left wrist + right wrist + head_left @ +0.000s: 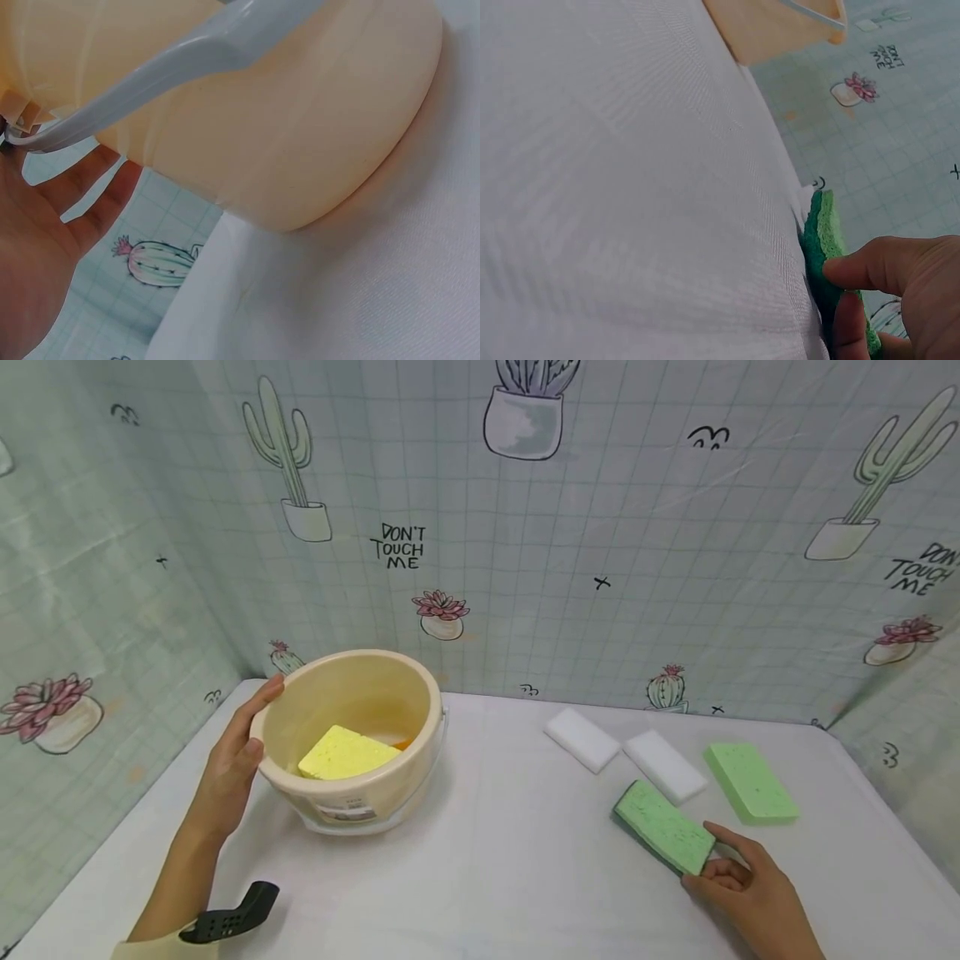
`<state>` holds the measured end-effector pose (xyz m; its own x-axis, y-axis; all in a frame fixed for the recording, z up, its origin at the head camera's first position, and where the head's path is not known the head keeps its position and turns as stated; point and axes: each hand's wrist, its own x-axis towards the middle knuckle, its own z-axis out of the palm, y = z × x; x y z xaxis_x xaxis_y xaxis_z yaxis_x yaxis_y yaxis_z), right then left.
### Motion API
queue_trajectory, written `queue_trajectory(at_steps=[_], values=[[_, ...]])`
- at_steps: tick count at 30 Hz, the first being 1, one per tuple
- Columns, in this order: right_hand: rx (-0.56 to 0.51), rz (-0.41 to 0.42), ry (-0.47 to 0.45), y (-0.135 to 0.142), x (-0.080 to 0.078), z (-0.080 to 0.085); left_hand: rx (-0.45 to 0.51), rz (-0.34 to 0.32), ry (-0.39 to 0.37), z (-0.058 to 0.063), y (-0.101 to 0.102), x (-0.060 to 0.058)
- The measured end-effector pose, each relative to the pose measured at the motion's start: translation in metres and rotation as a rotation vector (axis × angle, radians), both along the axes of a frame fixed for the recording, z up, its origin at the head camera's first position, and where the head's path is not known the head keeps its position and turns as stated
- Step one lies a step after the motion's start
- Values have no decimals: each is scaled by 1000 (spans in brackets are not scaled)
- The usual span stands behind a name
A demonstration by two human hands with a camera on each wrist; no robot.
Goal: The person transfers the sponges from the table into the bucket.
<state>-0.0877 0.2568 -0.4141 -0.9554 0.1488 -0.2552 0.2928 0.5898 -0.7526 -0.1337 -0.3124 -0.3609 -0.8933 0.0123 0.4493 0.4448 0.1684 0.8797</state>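
A cream plastic bucket (408,760) with a grey handle (180,64) stands at the left of the table. My left hand (231,768) holds it by the left side of its rim; in the left wrist view some fingers reach behind the wall. Inside lies a yellow sponge (347,753), with a bit of something orange (402,745) beside it. My right hand (753,885) pinches the near end of a green scrub sponge (663,827) between thumb and fingers. Its dark green scouring layer (815,255) faces down toward the tabletop, seen in the right wrist view.
Two white sponge blocks (582,739) (665,766) lie behind the scrub sponge. To their right is a light green sponge block (752,782). A white cloth (510,860) covers the table, and a cactus-print curtain (480,527) hangs along its back and sides.
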Motion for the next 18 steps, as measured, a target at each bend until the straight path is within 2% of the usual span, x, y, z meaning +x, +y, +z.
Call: queue_trajectory(at_steps=[5, 10, 15, 18], values=[[-32, 8, 15, -3, 3, 4, -38, -3, 1, 0, -1, 0], [-39, 33, 53, -8, 5, 10, -38, 6, -10, 1, -2, 0], [-48, 37, 46, -12, 7, 15, -26, -3, -12, -1, -2, -1], [-47, 65, 96, -14, 7, 17, -19, 1, -15, -2, -1, -2]])
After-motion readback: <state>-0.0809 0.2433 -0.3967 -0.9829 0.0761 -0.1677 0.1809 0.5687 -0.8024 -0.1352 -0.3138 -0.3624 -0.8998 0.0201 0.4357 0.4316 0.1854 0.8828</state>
